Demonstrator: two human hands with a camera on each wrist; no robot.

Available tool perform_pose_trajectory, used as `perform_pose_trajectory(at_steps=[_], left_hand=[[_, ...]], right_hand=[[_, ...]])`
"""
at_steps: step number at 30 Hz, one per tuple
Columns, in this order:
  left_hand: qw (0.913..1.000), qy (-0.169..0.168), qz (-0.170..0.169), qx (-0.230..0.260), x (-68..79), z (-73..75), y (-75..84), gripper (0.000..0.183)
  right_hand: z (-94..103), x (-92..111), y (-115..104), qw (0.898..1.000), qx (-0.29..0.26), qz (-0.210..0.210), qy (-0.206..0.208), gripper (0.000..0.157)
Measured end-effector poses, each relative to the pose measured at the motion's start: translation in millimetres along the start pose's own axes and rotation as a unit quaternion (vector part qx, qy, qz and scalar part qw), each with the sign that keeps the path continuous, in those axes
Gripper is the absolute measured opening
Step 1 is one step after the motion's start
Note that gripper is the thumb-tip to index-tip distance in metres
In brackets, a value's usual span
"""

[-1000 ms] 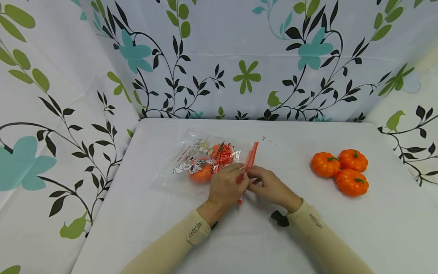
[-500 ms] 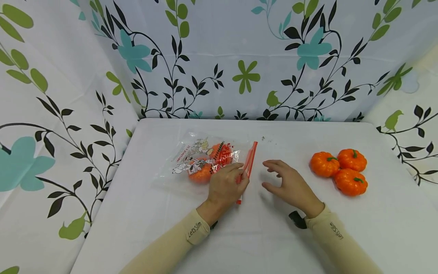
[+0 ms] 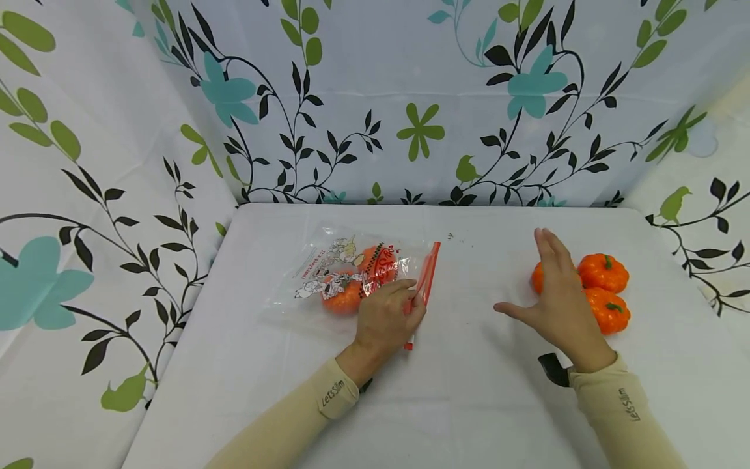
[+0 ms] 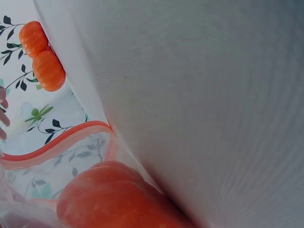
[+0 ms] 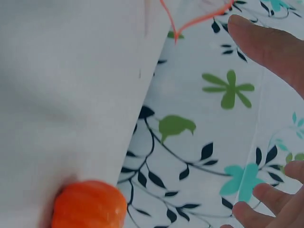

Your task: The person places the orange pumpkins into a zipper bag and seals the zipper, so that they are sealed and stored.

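From far away I am looking at a white table [image 3: 457, 410], where a clear bag [image 3: 310, 264] is lying with two pumpkins [image 3: 342, 300] inside. My left hand [image 3: 385, 317] is pinching its red edge [image 3: 431, 268], I guess so the bag is not sliding. My right hand [image 3: 559, 306] is holding nothing; it is hovering near three loose orange pumpkins [image 3: 606, 273], thumb sticking out. Those are sitting bunched together, maybe so none are rolling away.

The bag [image 3: 316, 270] is clear, crinkled plastic (shiny in spots), the pumpkins [image 3: 603, 273] glossy, the tabletop [image 3: 463, 397] matt.
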State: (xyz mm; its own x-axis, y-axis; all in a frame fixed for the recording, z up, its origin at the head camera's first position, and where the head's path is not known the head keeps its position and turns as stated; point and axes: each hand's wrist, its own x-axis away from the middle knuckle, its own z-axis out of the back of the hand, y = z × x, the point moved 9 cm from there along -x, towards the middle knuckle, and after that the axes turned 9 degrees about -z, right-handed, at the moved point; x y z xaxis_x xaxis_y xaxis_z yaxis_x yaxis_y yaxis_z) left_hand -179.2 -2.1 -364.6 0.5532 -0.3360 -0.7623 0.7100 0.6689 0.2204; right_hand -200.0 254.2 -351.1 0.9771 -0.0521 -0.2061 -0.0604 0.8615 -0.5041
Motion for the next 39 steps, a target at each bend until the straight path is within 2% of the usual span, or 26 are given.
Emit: perform_pose_trajectory(at_steps=[8, 12, 24, 31, 39], left_hand=[[1.0000, 0.002, 0.003, 0.003, 0.1, 1.8, 0.0, 0.007], [1.0000, -0.001, 0.006, 0.006, 0.3, 1.4, -0.7, 0.007], [0.9999, 0.006, 0.003, 0.010, 0.4, 0.7, -0.2, 0.006], [1.0000, 0.001, 0.006, 0.006, 2.2, -1.3, -0.8, 0.004], [1.0000, -0.002, 0.005, 0.005, 1.5, -1.9, -0.9, 0.005]], right_hand=[[28.2, -1, 40, 0.997, -0.007, -0.066, 0.032, 0.144], [34.8, 2, 61, 0.995, -0.008, -0.096, 0.038, 0.143], [38.0, 10, 117, 0.977, 0.010, -0.214, -0.016, 0.146], [31.7, 20, 144, 0.960, 0.031, -0.271, -0.065, 0.145], [26.0, 30, 164, 0.949, 0.044, -0.298, -0.097, 0.143]])
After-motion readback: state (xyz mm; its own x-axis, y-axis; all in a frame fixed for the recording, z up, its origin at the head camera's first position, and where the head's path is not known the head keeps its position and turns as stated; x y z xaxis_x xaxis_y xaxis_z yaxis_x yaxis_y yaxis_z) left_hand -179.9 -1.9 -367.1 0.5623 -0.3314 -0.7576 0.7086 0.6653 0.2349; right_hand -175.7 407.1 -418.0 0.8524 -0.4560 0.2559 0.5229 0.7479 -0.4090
